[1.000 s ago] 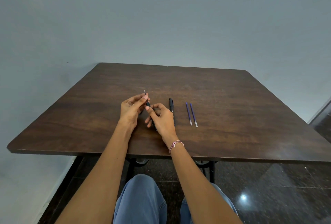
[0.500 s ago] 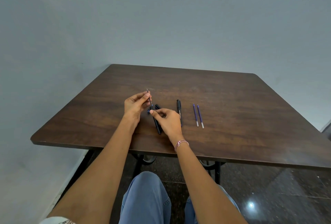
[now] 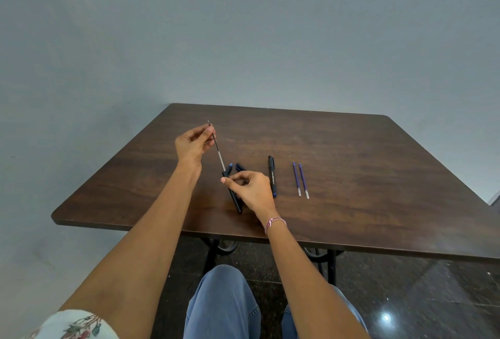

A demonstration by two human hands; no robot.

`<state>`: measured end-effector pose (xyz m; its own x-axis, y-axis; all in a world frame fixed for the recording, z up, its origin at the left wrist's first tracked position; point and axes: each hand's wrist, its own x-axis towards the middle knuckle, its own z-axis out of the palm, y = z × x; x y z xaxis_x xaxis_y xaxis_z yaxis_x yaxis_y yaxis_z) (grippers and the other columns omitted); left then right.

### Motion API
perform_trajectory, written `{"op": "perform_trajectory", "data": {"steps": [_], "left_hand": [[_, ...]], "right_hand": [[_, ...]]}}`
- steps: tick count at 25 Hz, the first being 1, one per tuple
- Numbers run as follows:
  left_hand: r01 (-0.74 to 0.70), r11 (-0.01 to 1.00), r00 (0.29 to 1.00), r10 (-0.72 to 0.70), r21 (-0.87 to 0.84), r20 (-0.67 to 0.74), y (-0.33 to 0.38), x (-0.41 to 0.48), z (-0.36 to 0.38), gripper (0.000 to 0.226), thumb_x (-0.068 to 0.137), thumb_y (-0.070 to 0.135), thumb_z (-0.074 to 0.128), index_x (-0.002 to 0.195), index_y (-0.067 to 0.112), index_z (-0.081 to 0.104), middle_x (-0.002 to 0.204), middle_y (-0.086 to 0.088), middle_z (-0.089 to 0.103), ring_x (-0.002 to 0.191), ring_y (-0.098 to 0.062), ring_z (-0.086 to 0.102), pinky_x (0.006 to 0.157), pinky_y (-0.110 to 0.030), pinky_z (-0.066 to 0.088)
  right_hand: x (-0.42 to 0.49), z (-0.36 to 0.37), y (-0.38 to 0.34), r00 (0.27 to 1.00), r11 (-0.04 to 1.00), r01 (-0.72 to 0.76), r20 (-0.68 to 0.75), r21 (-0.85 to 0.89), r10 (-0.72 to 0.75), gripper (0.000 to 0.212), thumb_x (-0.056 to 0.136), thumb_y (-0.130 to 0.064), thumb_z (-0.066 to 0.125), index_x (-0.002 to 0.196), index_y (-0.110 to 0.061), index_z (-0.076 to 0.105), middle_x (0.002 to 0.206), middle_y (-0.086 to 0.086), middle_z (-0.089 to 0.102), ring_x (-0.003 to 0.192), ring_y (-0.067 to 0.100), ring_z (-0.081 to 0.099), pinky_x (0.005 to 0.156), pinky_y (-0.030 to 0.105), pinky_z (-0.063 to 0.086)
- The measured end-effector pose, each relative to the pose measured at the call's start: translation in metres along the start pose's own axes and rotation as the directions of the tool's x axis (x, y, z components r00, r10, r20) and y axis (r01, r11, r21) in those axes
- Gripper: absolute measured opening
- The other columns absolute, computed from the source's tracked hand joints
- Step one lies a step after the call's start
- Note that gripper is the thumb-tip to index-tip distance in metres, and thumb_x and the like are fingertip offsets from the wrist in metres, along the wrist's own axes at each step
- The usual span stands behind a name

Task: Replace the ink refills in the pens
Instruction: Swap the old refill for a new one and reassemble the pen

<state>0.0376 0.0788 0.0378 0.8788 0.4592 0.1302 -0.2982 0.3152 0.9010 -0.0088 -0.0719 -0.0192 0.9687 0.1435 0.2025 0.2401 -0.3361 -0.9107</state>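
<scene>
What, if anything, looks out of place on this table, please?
Nothing stands out. The left hand pinches a refill ending at the barrel gripped by the right hand; loose pen parts lie beside it, and the second pen and two spare refills lie neatly side by side.

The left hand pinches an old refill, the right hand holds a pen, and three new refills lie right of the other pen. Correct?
Not three: the head view shows two new refills right of the other pen. The left hand does pinch the old refill, and the right hand holds the pen.
</scene>
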Motion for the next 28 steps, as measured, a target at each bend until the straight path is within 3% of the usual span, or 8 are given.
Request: {"op": "perform_trajectory", "data": {"steps": [4,6,8,11,13,15,18,28], "left_hand": [[-0.052,0.995,0.972,0.031,-0.085,-0.234,0.009,0.013,-0.003,0.018,0.082,-0.001,0.069,0.1,-0.003,0.067,0.075,-0.004,0.067,0.063,-0.007,0.065,0.06,-0.017,0.055],[-0.025,1.0,0.962,0.028,0.015,-0.273,0.008,0.02,-0.006,0.022,0.082,-0.001,0.069,0.104,-0.005,0.066,0.079,-0.007,0.067,0.065,-0.009,0.064,0.059,-0.017,0.055],[0.052,0.972,0.965,0.01,0.227,-0.264,0.002,0.024,-0.011,0.021,0.081,-0.003,0.069,0.102,-0.005,0.068,0.087,-0.013,0.069,0.064,-0.01,0.063,0.059,-0.017,0.055],[0.121,0.772,0.981,0.003,0.625,-0.194,-0.007,0.032,-0.019,0.018,0.08,0.001,0.072,0.097,-0.004,0.071,0.094,-0.018,0.071,0.066,-0.017,0.065,0.074,-0.027,0.057],[0.104,0.591,0.993,-0.014,0.8,-0.119,-0.01,0.037,-0.021,0.018,0.08,0.007,0.074,0.097,-0.001,0.073,0.095,-0.018,0.072,0.08,-0.025,0.069,0.085,-0.036,0.056],[0.072,0.451,0.997,-0.036,0.89,-0.063,-0.012,0.037,-0.021,0.019,0.081,0.012,0.074,0.098,0.002,0.074,0.097,-0.017,0.073,0.094,-0.028,0.068,0.089,-0.039,0.055],[0.026,0.31,0.999,-0.047,0.95,-0.012,-0.015,0.034,-0.016,0.018,0.083,0.014,0.072,0.098,0.005,0.075,0.095,-0.014,0.073,0.094,-0.026,0.068,0.088,-0.04,0.055],[0.006,0.157,0.995,-0.095,0.988,0.009,-0.022,0.039,-0.012,0.023,0.08,0.018,0.077,0.098,0.003,0.074,0.097,-0.016,0.072,0.095,-0.029,0.065,0.085,-0.041,0.055]], "right_hand": [[0.0,0.001,0.001,1.0,1.0,0.001,-0.005,-0.008,-0.001,0.019,0.08,-0.039,0.074,0.085,-0.02,0.073,0.062,-0.015,0.062,0.055,-0.011,0.056,0.057,0.007,0.041],[0.0,0.0,0.0,1.0,1.0,-0.002,-0.011,-0.001,0.002,0.019,0.081,-0.039,0.073,0.085,-0.02,0.072,0.062,-0.015,0.062,0.054,-0.012,0.055,0.055,0.006,0.04],[0.0,-0.001,0.0,1.0,1.0,-0.001,-0.016,0.008,0.001,0.015,0.082,-0.038,0.073,0.082,-0.023,0.07,0.061,-0.015,0.061,0.054,-0.012,0.055,0.054,0.005,0.039],[-0.001,0.0,0.0,0.999,1.0,-0.003,-0.031,0.02,0.004,0.016,0.082,-0.039,0.072,0.084,-0.023,0.071,0.061,-0.015,0.061,0.056,-0.006,0.056,0.056,0.006,0.039],[0.0,0.0,0.001,0.999,1.0,-0.009,-0.037,0.015,0.01,0.021,0.082,-0.039,0.072,0.088,-0.019,0.072,0.062,-0.015,0.061,0.057,-0.004,0.055,0.059,0.008,0.039],[0.001,0.0,0.001,0.999,1.0,-0.018,-0.042,0.016,0.019,0.022,0.082,-0.04,0.072,0.09,-0.019,0.073,0.062,-0.016,0.06,0.057,-0.004,0.055,0.06,0.009,0.04],[0.001,0.001,0.003,0.999,0.999,-0.028,-0.045,0.02,0.029,0.021,0.082,-0.042,0.071,0.09,-0.023,0.072,0.063,-0.015,0.062,0.056,-0.006,0.057,0.06,0.01,0.043],[0.006,0.001,0.005,0.998,0.996,-0.032,-0.057,0.082,0.037,0.015,0.082,-0.042,0.07,0.088,-0.028,0.068,0.066,-0.014,0.065,0.049,-0.007,0.058,0.05,0.006,0.043]]}}
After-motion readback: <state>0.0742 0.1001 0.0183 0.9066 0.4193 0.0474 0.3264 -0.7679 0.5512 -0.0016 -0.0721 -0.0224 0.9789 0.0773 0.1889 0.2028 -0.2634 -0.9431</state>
